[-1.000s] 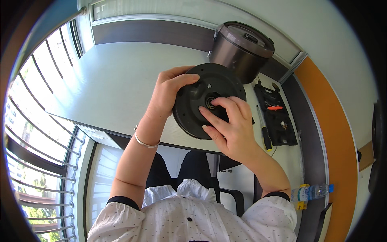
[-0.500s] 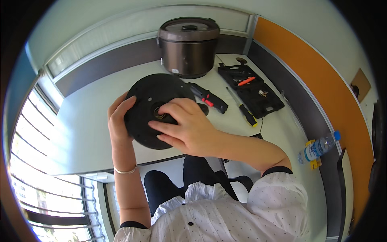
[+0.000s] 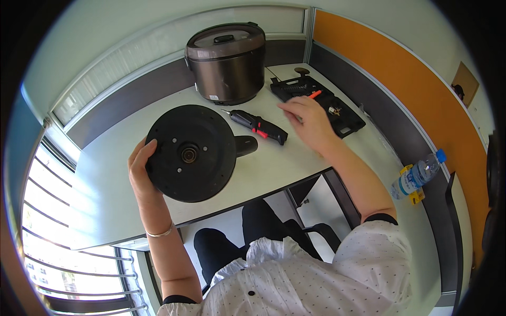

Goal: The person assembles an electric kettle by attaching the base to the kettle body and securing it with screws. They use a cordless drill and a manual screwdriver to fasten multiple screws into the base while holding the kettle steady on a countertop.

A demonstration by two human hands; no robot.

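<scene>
A black electric kettle [image 3: 163, 126] is tipped so its round base faces up at me; screw spots ring the coiled metal connector at its centre, and its handle points right. My left hand [image 3: 141, 168] grips the kettle's left rim. Over the right part of the table, my right hand [image 3: 311, 124] has its fingers bent together, pointing left; anything within them is hidden. It covers the spot where the black-and-yellow screwdriver lay. Between the kettle and that hand lies a black cordless screwdriver [image 3: 258, 128] with red parts.
A large brown rice cooker [image 3: 226, 68] stands at the back. Behind my right hand lies an open black tool case [image 3: 348, 122] with an orange tool [image 3: 315, 95]. A water bottle [image 3: 416, 176] and yellow packet [image 3: 417, 197] are at far right. Partitions edge the table.
My right hand has left the kettle's base and moved right, over the screwdriver's place. The base is uncovered, and the kettle has shifted slightly left in my left hand.
</scene>
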